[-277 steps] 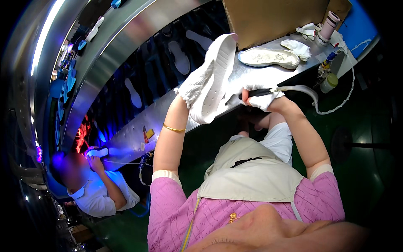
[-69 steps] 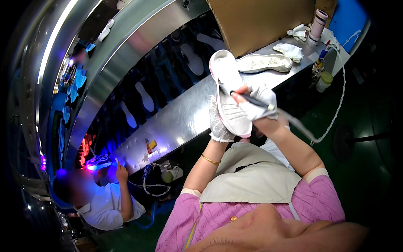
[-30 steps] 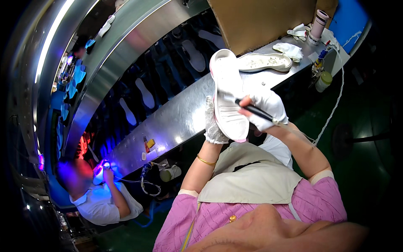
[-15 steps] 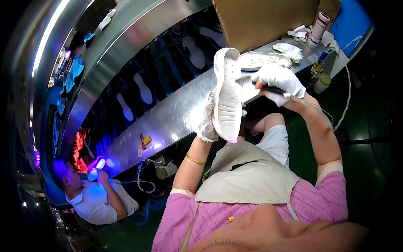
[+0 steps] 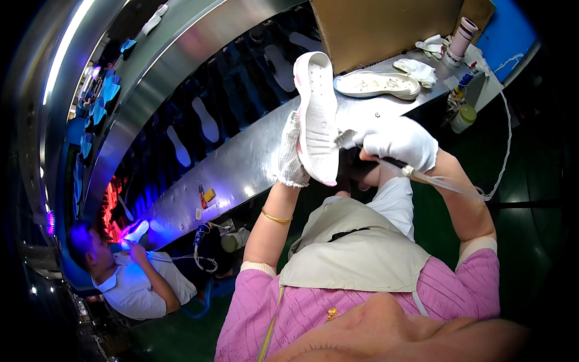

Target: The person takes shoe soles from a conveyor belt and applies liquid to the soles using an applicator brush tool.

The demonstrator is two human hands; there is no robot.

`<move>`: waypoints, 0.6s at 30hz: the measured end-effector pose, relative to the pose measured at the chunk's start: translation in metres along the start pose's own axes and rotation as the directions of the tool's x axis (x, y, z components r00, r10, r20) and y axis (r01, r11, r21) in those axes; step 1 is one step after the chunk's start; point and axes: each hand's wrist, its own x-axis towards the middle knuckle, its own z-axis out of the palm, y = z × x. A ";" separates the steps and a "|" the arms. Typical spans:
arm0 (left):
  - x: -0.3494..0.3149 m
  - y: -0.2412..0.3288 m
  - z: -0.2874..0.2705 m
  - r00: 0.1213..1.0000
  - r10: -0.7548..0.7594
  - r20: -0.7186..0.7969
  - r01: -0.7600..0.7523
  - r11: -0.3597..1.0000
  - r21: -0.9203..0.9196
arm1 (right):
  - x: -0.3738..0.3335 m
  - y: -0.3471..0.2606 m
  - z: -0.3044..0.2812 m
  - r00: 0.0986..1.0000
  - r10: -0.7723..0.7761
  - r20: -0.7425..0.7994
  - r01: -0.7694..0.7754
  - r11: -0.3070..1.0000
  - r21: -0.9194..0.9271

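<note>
My left hand (image 5: 292,154), in a grey knitted glove, grips a white shoe sole (image 5: 318,114) with pink edges from its left side. The sole stands nearly upright, its dotted and ribbed face turned toward me. In a white glove, my right hand (image 5: 403,145) closes round the dark handle of a brush (image 5: 346,139). The brush's head is at the sole's right edge, near the ribbed part; whether it touches I cannot tell. A thin clear tube (image 5: 446,182) runs from the handle past my right forearm.
Another sole (image 5: 377,85) lies on the metal ledge (image 5: 235,163), beside a white cloth or glove (image 5: 416,71). A pink bottle (image 5: 462,41) stands at the far right by a cardboard sheet (image 5: 386,30). Soles lie on the dark conveyor (image 5: 229,90). A co-worker (image 5: 136,277) holds a lit sole at left.
The sole in my left hand has shifted up and slightly left. My right hand and the brush have come down toward the ribbed end.
</note>
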 end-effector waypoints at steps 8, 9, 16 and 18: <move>-0.003 0.016 0.008 0.997 0.043 0.070 -0.035 0.994 -0.102 | 0.000 -0.023 0.019 0.984 0.177 0.012 -0.165 0.890 0.426; -0.003 0.018 0.007 0.995 0.027 0.101 -0.017 0.995 -0.099 | -0.003 -0.024 0.014 1.000 0.020 -0.002 -0.019 0.941 0.338; -0.003 -0.014 -0.005 0.996 0.061 0.071 -0.049 0.986 -0.160 | 0.011 -0.016 0.021 0.817 0.538 0.208 -0.457 0.383 0.803; -0.007 -0.021 -0.007 0.980 0.025 0.199 0.039 0.949 -0.314 | 0.017 -0.002 0.027 0.714 0.644 0.276 -0.554 0.279 0.784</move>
